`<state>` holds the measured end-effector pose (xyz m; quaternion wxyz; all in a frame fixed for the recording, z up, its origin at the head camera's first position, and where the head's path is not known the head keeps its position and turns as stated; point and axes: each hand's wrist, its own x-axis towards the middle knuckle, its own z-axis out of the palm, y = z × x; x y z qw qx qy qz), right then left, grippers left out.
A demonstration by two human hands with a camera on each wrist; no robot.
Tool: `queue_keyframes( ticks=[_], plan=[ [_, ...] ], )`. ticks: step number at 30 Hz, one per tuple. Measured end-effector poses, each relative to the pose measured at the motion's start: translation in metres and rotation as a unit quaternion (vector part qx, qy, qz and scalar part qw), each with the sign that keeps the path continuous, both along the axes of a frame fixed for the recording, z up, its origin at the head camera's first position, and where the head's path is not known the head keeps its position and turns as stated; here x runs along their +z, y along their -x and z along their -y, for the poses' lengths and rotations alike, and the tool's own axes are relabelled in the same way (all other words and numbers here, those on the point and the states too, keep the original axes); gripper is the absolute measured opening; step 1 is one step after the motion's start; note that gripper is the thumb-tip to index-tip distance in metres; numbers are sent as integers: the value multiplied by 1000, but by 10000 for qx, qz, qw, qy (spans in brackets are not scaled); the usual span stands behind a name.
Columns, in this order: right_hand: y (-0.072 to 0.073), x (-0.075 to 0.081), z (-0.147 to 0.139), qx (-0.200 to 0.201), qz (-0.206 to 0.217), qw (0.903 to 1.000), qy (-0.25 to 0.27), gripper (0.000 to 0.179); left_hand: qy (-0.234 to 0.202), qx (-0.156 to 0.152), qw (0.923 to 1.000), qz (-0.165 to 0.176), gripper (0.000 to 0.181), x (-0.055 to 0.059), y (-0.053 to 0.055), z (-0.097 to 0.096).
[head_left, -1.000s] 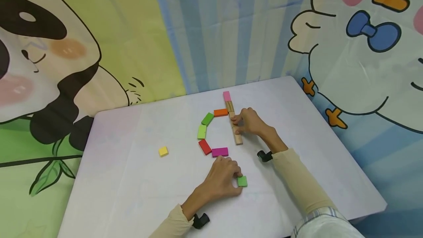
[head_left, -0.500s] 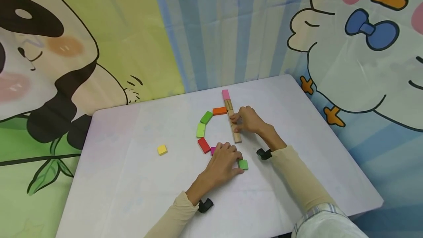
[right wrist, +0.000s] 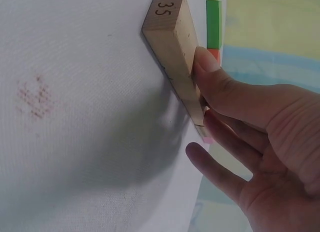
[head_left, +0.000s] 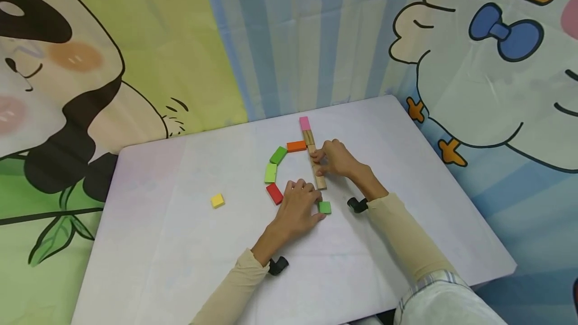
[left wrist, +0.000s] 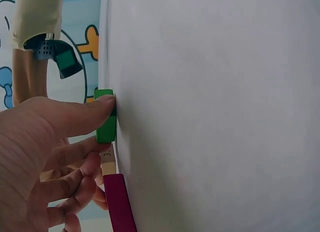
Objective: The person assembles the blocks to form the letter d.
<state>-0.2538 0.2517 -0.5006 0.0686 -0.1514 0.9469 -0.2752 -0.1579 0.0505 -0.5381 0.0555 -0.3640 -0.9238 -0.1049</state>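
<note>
My left hand [head_left: 295, 210] pinches a small green block [head_left: 325, 207] between thumb and fingers, low at the white table. Below it in the left wrist view lies a magenta block [left wrist: 120, 204]; the hand hides it in the head view. My right hand [head_left: 338, 159] holds a wooden block [right wrist: 182, 39] marked 35, with the thumb against its side. That block ends a straight row of plain wooden blocks [head_left: 320, 182] topped by a pink block [head_left: 304, 123]. An orange block [head_left: 296, 146] meets the row from the left.
A curve continues from the orange block through a green block [head_left: 278, 155], a lime block [head_left: 270, 173] and a red block [head_left: 274, 193]. A yellow block [head_left: 218, 200] lies apart to the left. Cartoon-printed cloth [head_left: 289, 39] hangs behind the table [head_left: 162, 245].
My left hand has moved away from me with the green block, nearer the wooden row's lower end, and now covers the magenta block. My right hand stays at the row.
</note>
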Motion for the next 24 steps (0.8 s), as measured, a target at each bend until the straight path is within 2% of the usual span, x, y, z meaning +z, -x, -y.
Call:
queue_keyframes(
  ticks=[6, 16, 24],
  plan=[
    [1, -4, 2, 14, -33, 10000, 28, 48, 1, 182, 9997, 170, 36, 3, 5, 2],
    [-1, 1, 0, 136, -152, 9998, 58, 48, -159, 217, 9996, 101, 34, 1, 15, 6],
    [2, -1, -2, 50, -53, 9998, 171, 47, -181, 404, 9989, 136, 34, 2, 23, 9]
  ],
)
